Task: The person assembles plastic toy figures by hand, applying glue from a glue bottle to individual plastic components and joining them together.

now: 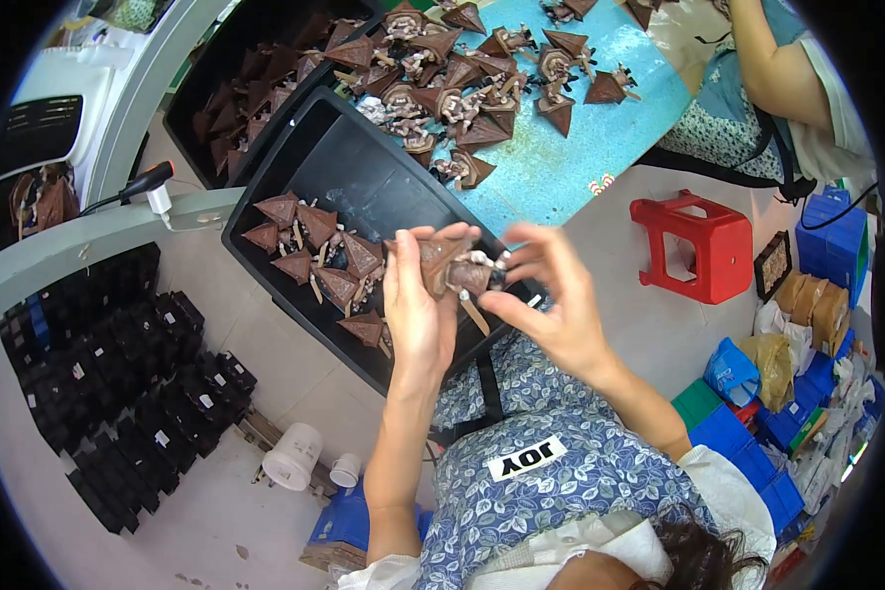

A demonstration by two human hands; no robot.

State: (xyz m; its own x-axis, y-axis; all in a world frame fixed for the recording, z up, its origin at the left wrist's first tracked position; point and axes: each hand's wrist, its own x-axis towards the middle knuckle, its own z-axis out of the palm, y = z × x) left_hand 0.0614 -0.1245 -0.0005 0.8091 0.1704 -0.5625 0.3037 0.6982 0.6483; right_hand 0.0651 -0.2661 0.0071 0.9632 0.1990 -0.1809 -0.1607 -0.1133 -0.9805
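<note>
Brown, pyramid-topped figurine [442, 264] lies clasped in my left hand [420, 317]. My right hand's [566, 313] fingers flank its end, pinch unclear.

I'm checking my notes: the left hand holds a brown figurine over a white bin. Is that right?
Not quite: the bin is black, not white, as the head view shows. The left hand does hold a brown figurine over it.

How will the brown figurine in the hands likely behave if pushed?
The figurine is probably stiff, given its straight-edged brown triangle. Its thin stick might snag or snap, since it juts out. It probably won't roll smoothly, with such an angular outline.
</note>
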